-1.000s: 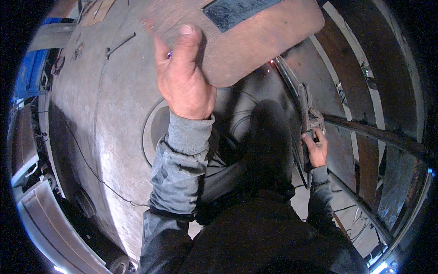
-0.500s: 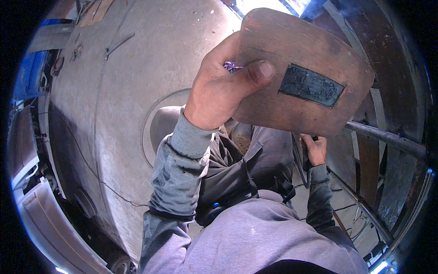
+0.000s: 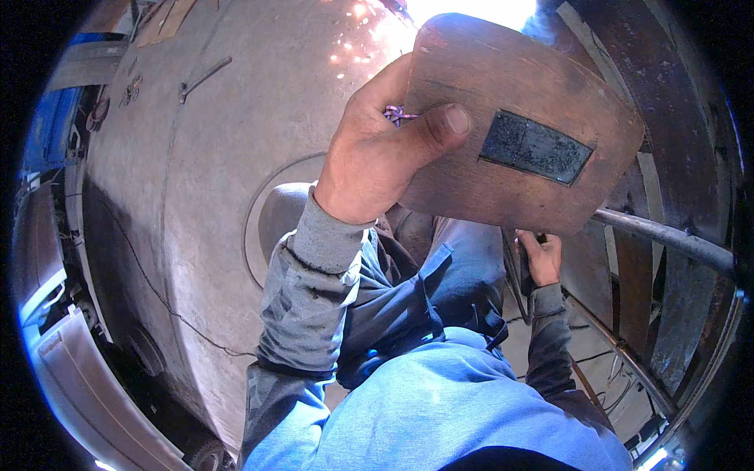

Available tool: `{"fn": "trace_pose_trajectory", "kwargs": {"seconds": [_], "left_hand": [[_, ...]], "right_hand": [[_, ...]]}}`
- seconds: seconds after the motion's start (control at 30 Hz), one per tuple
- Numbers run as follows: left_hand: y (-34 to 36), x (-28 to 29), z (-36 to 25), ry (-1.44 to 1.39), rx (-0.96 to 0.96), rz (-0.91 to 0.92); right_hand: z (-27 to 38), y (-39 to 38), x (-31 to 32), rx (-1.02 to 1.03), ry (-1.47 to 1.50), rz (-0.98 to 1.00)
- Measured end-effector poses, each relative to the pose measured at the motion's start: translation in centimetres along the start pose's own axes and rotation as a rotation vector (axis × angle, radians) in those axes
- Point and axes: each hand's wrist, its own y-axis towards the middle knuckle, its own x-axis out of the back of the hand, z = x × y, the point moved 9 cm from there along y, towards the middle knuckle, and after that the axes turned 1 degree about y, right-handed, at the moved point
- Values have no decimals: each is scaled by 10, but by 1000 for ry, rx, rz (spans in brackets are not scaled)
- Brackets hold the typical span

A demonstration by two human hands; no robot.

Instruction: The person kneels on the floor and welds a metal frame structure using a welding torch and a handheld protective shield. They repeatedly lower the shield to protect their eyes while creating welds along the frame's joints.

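Note:
My left hand (image 3: 373,145) grips a brown wooden hand-held welding shield (image 3: 455,192) by its left side, thumb lying across its near face. A dark rectangular glass window (image 3: 536,147) is set in the board. Below the shield's lower right edge, my right hand (image 3: 542,259) is closed around the black handle of a welding electrode holder (image 3: 525,271). The holder's front end is hidden behind the shield. Above the shield's top edge glares a white welding arc (image 3: 479,9), with sparks (image 3: 357,43) flying to its left. The work at the arc is hidden.
Metal pipes (image 3: 667,235) and rusty steel strips (image 3: 675,314) stand close on the right. A hammer (image 3: 204,78) lies on the concrete floor (image 3: 212,133) at upper left. A thin cable (image 3: 169,306) crosses the floor. Pale vehicle panels (image 3: 94,392) line the lower left.
The glare above the shield has grown much brighter. Sparks now scatter to the left, and blue light falls on my shirt and trousers. Both hands have hardly moved.

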Motion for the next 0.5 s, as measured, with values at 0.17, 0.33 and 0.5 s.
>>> {"fn": "trace_pose_trajectory", "kwargs": {"seconds": [0.17,0.33,0.5], "left_hand": [[0,1,1,54,34,-6],[1,1,0,49,9,-5],[0,1,-1,38,-7,-3]], "right_hand": [[5,-1,-2,54,-18,-7],[6,1,-2,130,-26,-27],[1,0,-2,17,8,-18]]}}
